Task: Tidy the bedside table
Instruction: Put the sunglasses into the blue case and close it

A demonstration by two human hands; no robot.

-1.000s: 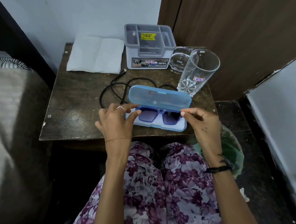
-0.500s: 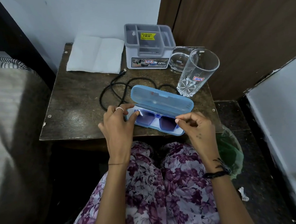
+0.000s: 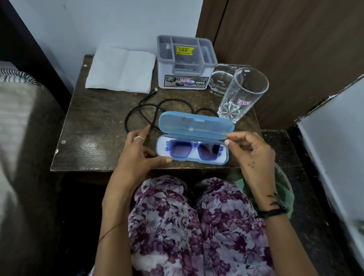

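Observation:
A light blue glasses case (image 3: 195, 124) lies open at the front edge of the dark wooden bedside table (image 3: 94, 131), its lid standing up at the back. Blue-framed sunglasses (image 3: 196, 149) lie folded in the white-lined base. My left hand (image 3: 137, 154) is at the case's left end with fingers spread and the thumb against its front-left edge. My right hand (image 3: 253, 152) hovers at the right end, fingers loosely curled, the fingertips close to the lid's right corner. A black cable (image 3: 140, 106) lies looped behind the case.
At the back stand a grey compartment organiser (image 3: 185, 62), a white folded tissue (image 3: 121, 70), a glass bowl (image 3: 222, 79) and a tall empty tumbler (image 3: 242, 94) close to the case lid. A bed (image 3: 8, 128) is left, a white panel (image 3: 345, 148) right, a green bag (image 3: 283, 184) below.
The lid, which had tipped down over the sunglasses half a second ago, now stands further open. Both hands have drawn apart to the case's ends.

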